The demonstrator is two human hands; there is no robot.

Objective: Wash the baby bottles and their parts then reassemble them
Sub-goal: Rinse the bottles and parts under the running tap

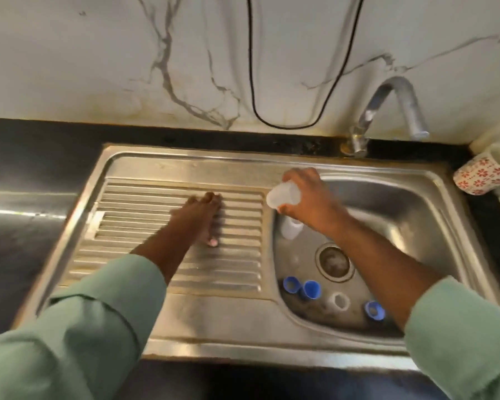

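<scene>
Bottle (282, 195) in right hand (306, 197), tilted, mouth pointing left, over sink (416, 203)

A: Cam setup?
B: One view only, head cam, wide-angle. Sits above the near edge of the sink (185, 336), looks fwd & steeply down.
A: How close?
B: Arm's reach; both sleeves fill the near corners. Drainboard (145, 215) centre-left, basin (410, 215) right, tap (387, 111) and marble wall (70, 67) at the far side.
A: Overlap w/ another view?
B: N/A, single cam.
</scene>
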